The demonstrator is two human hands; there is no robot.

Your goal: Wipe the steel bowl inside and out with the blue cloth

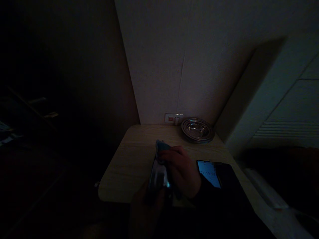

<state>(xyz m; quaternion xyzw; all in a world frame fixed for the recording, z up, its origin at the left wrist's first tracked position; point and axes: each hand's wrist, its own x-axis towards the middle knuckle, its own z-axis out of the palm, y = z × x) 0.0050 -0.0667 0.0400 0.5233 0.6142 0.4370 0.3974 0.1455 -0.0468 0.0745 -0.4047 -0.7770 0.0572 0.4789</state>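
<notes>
In the dim light, my left hand (pixel 147 207) grips the near end of a dark, glossy, flat rectangular object (pixel 159 174) that looks like a phone, though its kind is not certain. A bluish glint shows near its lower right side. My right hand (pixel 180 171) is closed over a blue-grey cloth (pixel 160 145) and presses it against the far end of that object. Both hands are above the near part of a light wooden table (pixel 124 159). The left fingers are partly lost in shadow.
Nested steel bowls (pixel 197 130) stand at the table's back right. A lit phone (pixel 208 173) showing a timer lies right of my right hand, partly beside my dark sleeve (pixel 229 199). A socket plate (pixel 173 118) is on the wall behind. A pale cabinet (pixel 281 109) bounds the right side.
</notes>
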